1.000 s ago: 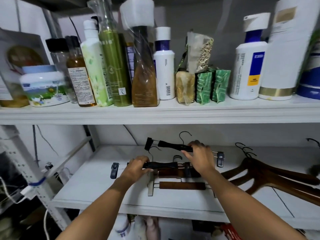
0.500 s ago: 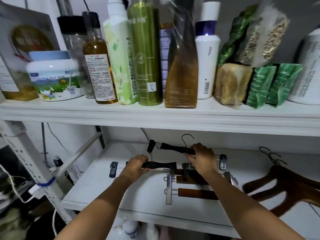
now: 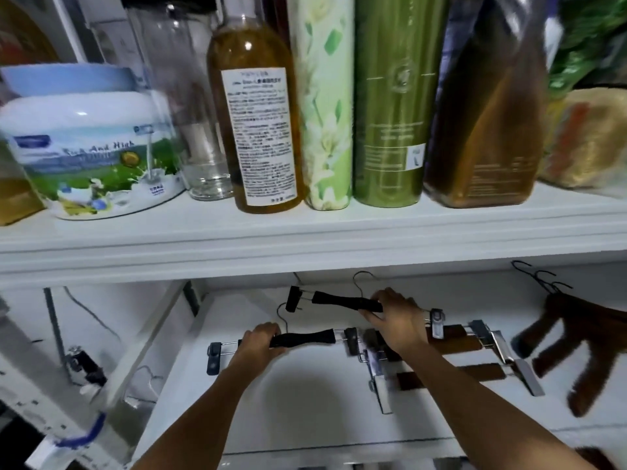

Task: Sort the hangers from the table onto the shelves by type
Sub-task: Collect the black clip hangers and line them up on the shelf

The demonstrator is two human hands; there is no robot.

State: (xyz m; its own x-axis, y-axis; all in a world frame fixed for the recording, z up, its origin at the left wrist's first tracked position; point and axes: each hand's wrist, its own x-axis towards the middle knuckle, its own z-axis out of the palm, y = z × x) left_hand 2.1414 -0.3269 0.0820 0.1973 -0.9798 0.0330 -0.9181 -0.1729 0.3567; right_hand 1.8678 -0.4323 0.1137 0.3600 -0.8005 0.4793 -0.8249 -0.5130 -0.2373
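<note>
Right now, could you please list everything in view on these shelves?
upper shelf: one, white, top
lower shelf: one, white, below
tub: one, white with blue lid, upper shelf left
glass jar: one, clear, beside tub
bottles: four in front, amber, pale green, olive, brown, upper shelf
packet: one, yellow, upper shelf right
near clip hanger: one, black, lower shelf front
far clip hanger: one, black, behind it
wooden clip hangers: at least two, brown, metal clips, lower shelf right
coat hangers: several, blurred, dark brown, far right
left hand: grips near clip hanger
right hand: grips far clip hanger
</note>
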